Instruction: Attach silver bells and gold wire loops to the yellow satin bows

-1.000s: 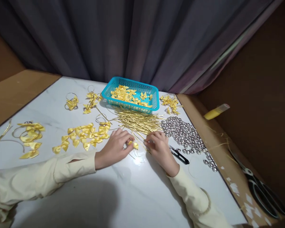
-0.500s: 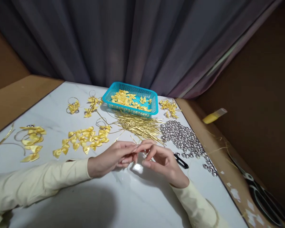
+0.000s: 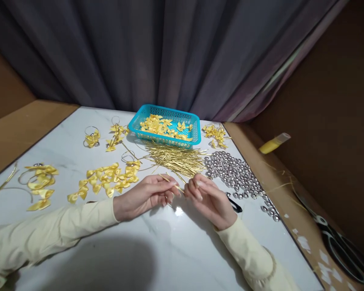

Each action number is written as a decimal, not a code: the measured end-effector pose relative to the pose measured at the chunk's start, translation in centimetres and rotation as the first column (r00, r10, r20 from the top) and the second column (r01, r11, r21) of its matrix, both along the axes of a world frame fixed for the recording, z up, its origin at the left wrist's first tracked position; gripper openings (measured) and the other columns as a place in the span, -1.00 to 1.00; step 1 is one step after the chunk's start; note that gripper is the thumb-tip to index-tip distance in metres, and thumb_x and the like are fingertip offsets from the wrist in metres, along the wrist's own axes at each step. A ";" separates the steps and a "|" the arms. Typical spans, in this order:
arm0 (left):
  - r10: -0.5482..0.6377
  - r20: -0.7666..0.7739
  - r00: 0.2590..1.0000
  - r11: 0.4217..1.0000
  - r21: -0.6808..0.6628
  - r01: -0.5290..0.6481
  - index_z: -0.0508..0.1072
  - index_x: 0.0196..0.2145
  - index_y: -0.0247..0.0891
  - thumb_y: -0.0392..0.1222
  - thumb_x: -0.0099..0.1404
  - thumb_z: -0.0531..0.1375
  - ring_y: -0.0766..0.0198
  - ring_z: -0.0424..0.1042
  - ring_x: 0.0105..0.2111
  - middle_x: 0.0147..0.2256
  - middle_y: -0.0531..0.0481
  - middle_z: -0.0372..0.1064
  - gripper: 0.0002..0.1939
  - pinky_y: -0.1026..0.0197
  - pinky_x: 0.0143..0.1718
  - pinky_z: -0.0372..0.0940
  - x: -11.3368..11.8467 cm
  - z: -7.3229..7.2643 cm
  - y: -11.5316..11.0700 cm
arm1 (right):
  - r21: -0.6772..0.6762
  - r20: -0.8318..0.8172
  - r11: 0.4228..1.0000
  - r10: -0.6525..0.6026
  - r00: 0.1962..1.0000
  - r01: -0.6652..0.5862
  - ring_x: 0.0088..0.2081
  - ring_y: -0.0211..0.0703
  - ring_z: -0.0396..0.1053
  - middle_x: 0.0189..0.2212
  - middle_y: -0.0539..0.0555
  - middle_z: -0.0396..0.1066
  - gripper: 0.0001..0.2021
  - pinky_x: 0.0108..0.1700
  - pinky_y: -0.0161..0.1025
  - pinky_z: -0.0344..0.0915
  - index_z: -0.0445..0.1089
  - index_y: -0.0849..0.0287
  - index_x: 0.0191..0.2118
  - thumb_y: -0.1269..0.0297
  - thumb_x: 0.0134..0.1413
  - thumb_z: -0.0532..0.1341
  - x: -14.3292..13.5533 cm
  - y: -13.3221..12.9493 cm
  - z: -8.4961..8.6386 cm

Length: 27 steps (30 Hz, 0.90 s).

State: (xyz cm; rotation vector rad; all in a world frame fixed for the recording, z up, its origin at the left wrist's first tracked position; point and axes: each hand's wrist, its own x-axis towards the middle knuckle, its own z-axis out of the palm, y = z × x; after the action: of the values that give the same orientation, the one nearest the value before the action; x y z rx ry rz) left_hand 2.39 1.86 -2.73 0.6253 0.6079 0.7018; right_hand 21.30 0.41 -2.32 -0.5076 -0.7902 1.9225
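Note:
My left hand (image 3: 153,192) pinches a thin gold tie (image 3: 178,187) between thumb and fingertips above the white table. Just to the right, my right hand (image 3: 210,198) has its fingers curled near the tie's other end; whatever sits between those fingers is too small to make out. Beyond both hands lies a heap of gold ties (image 3: 176,159). Silver beads (image 3: 230,171) are spread to the right of that heap. Yellow satin bows (image 3: 109,178) lie left of my hands.
A blue basket (image 3: 197,139) of yellow bows stands behind the ties. Bows with wire rings (image 3: 41,184) lie at the left. A black tool (image 3: 235,205) is beside my right hand. Scissors (image 3: 339,248) and a yellow tube (image 3: 273,144) are at the right.
My hands have moved apart from each other, and the gold tie between them now shows more clearly. My right hand has turned, its fingers more curled. The view has shifted slightly.

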 end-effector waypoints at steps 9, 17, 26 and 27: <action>-0.017 -0.015 1.000 0.999 0.038 0.018 0.45 -0.33 -0.37 -0.30 0.18 0.28 0.33 0.51 -0.48 -0.37 -0.13 0.54 -0.90 0.45 -0.57 0.35 -0.2 0.4 0.0 | -0.138 -0.009 0.990 0.021 1.000 -0.022 -0.39 -0.30 0.34 -0.45 0.02 0.42 -0.90 -0.25 -0.31 0.27 0.47 0.22 -0.32 0.37 -0.03 0.28 0.2 0.3 -0.7; 0.125 -0.068 0.990 0.991 0.049 -0.122 0.48 -0.36 -0.39 -0.32 0.20 0.26 0.42 0.48 -0.50 -0.43 -0.06 0.52 -0.94 0.51 -0.54 0.32 0.0 0.1 0.3 | 0.012 0.297 1.000 -0.015 0.955 0.012 -0.25 -0.26 0.35 -0.25 0.02 0.47 -0.76 -0.14 -0.26 0.24 0.53 0.09 -0.23 0.36 -0.13 0.37 -0.4 -0.2 -0.8; 0.087 -0.029 0.996 0.996 0.026 -0.086 0.47 -0.20 -0.37 -0.34 0.23 0.24 0.33 0.52 -0.34 -0.32 -0.13 0.54 -0.84 0.46 -0.40 0.41 -0.3 0.4 0.2 | -0.024 0.265 0.997 -0.061 0.962 0.069 -0.48 -0.34 0.26 -0.57 -0.04 0.38 -0.80 -0.33 -0.35 0.18 0.52 0.18 -0.31 0.24 -0.11 0.38 -0.3 0.0 -1.0; 0.066 -0.023 0.998 0.997 0.028 -0.065 0.47 -0.16 -0.37 -0.35 0.24 0.23 0.32 0.52 -0.32 -0.29 -0.15 0.54 -0.82 0.44 -0.37 0.41 -0.3 0.4 0.1 | -0.029 0.249 0.998 -0.049 0.967 0.058 -0.49 -0.34 0.26 -0.58 -0.04 0.37 -0.82 -0.34 -0.35 0.18 0.50 0.18 -0.32 0.25 -0.11 0.38 -0.3 0.0 -0.9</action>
State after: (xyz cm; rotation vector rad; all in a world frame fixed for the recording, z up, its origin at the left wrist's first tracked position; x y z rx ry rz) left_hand 2.10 2.01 -2.31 0.6424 0.6436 0.7659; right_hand 20.98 0.39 -3.24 -0.7955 -0.8927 1.8473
